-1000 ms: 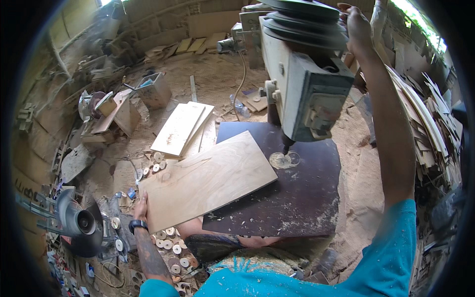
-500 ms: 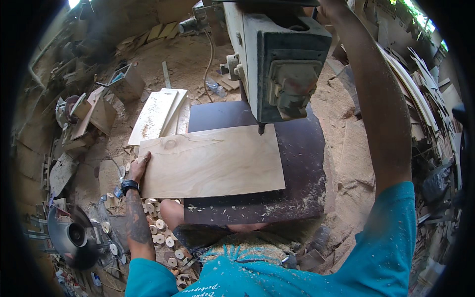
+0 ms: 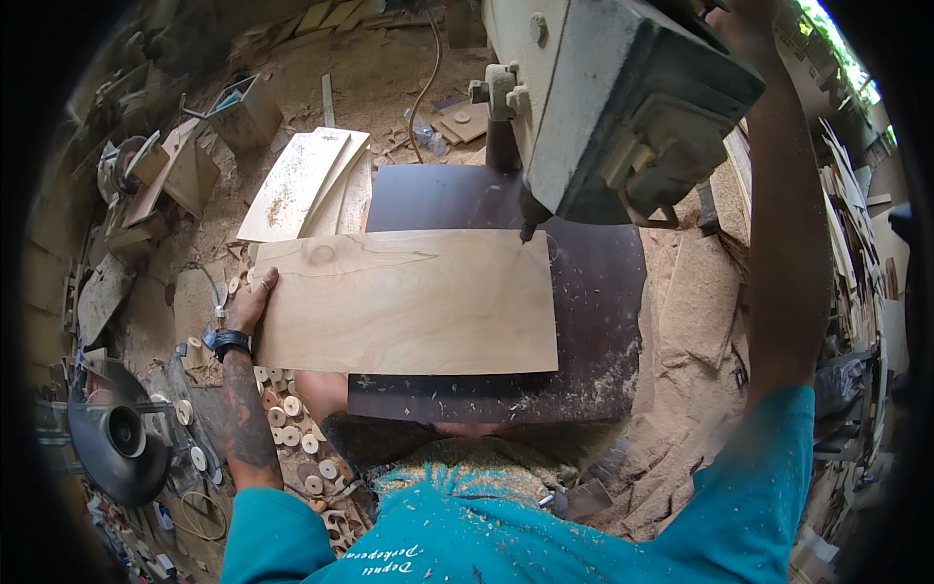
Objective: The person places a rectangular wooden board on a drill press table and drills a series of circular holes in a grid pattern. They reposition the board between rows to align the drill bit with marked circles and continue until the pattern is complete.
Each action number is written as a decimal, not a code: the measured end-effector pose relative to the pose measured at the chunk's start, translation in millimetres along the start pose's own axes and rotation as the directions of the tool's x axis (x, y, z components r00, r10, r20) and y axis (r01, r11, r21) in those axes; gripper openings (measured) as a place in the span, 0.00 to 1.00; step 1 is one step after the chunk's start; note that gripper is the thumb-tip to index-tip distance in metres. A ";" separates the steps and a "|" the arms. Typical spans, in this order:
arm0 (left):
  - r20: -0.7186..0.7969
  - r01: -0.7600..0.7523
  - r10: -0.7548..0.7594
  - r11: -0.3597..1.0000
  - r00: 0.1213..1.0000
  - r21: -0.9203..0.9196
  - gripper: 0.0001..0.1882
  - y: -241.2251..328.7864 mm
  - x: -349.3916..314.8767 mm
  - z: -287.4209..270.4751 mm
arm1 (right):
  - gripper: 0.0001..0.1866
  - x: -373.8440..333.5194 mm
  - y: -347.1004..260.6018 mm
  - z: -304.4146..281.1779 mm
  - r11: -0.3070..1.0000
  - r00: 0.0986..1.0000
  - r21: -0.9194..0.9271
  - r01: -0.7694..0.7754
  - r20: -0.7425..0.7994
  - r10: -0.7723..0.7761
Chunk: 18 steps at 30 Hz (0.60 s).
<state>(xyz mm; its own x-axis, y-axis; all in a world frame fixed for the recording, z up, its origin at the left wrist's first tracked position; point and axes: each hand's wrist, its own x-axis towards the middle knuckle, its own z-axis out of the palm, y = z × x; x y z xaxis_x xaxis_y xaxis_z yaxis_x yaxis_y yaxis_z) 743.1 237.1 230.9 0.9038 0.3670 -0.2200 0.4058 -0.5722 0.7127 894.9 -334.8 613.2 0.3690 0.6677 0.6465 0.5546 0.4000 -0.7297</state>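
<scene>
A pale plywood board lies flat across a dark worktable, its left end jutting past the table's edge. My left hand, with a black watch at the wrist, grips that left end, fingers on the upper face. Over the board's far right corner stands a grey-green drilling machine. Its narrow tip comes down by the board's far edge; whether it touches is unclear. My right hand is raised beside the machine at the top edge, fingers curled round something mostly out of sight.
Several pale boards are stacked beyond the table on the left. Small wooden discs litter the ground by my leg. A dark round fan-like machine stands at the lower left. Sawdust covers the ground at right; wood strips lean farther right.
The view has shifted, so the machine now appears farther right and more tilted. My right hand has also shifted right in the picture. My left hand keeps its hold on the board.
</scene>
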 end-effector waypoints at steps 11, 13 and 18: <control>0.048 0.078 -0.073 0.990 0.996 -0.120 0.46 -21.1 -3.0 -0.6 | 0.37 8.9 8.3 26.4 0.988 0.985 0.035 0.153 0.078 -0.155; 0.023 0.006 -0.003 0.994 1.000 -0.105 0.47 -25.4 -1.3 1.0 | 0.32 6.5 -0.4 23.8 0.984 0.973 -0.090 0.154 -0.157 -0.167; -0.038 -0.024 0.019 0.993 0.999 -0.117 0.46 -18.3 -3.8 4.8 | 0.21 -4.3 -20.6 8.0 0.941 0.708 -0.338 -0.017 -0.669 -0.227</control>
<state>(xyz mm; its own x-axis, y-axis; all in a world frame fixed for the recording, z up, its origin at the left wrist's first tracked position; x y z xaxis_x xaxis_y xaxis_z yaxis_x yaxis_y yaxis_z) 732.9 242.7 215.5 0.9057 0.3837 -0.1805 0.3655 -0.4907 0.7909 875.9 -340.9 623.7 0.6342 -0.0382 0.7722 0.7674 0.1529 -0.6227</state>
